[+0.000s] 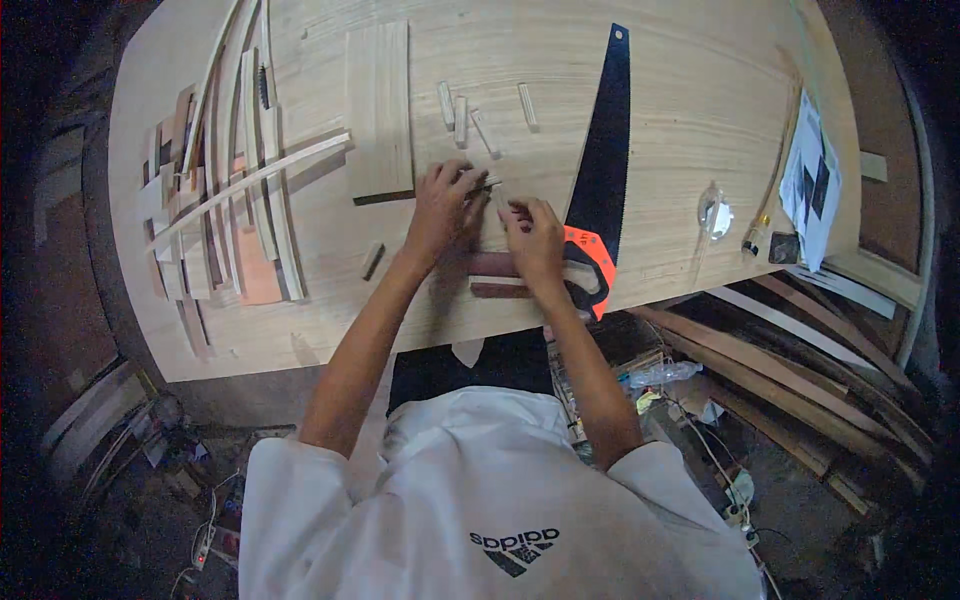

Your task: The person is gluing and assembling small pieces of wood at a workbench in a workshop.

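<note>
Near the middle of the light wooden tabletop my two hands are close together over small wooden pieces. My right hand is closed, its thumb and fingertips pinching a short wooden piece. My left hand is bent with its fingertips at the far end of that piece; its grip is partly hidden. Just beyond lie several loose small wooden blocks, among them one slanted block and one upright-lying block. Below my right hand, near the table's front edge, sits a reddish-brown block, partly covered by shadow.
A handsaw with an orange and black handle lies right of my right hand. Left are a flat board and a pile of long wooden strips. A shiny clear object and printed paper lie farther right.
</note>
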`<state>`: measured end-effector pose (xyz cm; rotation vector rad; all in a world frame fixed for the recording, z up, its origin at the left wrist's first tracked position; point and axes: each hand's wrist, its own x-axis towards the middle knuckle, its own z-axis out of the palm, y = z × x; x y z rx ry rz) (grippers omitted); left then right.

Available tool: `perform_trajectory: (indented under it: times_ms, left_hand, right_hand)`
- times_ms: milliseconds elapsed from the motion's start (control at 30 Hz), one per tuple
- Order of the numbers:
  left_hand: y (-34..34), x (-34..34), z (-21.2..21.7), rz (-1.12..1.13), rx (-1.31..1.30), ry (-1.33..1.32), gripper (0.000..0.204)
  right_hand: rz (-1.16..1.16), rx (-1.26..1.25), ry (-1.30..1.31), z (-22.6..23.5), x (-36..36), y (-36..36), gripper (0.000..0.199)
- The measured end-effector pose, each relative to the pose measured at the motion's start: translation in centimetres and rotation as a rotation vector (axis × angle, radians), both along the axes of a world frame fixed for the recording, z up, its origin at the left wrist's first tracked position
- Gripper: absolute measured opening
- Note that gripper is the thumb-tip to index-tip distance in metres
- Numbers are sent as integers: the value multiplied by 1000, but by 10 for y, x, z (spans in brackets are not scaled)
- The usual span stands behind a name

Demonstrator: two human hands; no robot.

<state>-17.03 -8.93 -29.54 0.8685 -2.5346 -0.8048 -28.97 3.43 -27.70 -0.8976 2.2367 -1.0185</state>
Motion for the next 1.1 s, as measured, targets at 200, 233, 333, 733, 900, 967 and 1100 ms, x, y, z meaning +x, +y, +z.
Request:
perform_trajectory:
  times_ms: [200,233,333,733,900,967,1100]
  left_hand:
    - [-1,-1,-6,74,57,130,34]
    - [-1,0,-6,72,61,127,34]
    - [-1,1,-4,44,54,134,32]
    - [-4,-2,-8,55,89,171,25]
    - [-6,-2,-10,47,96,174,27]
    - [-7,0,-10,38,101,172,29]
    - [-9,-1,-8,-11,96,140,36]
  right_hand:
    - [77,-77,436,1,9,-4,32]
    - [92,-81,413,0,8,-4,33]
    - [57,-63,162,-5,11,-1,30]
    - [95,-88,248,-8,10,-2,29]
    - [67,-68,240,-8,12,-1,28]
    - [69,-32,228,-8,12,-2,28]
    - [81,-51,317,-5,10,-3,27]
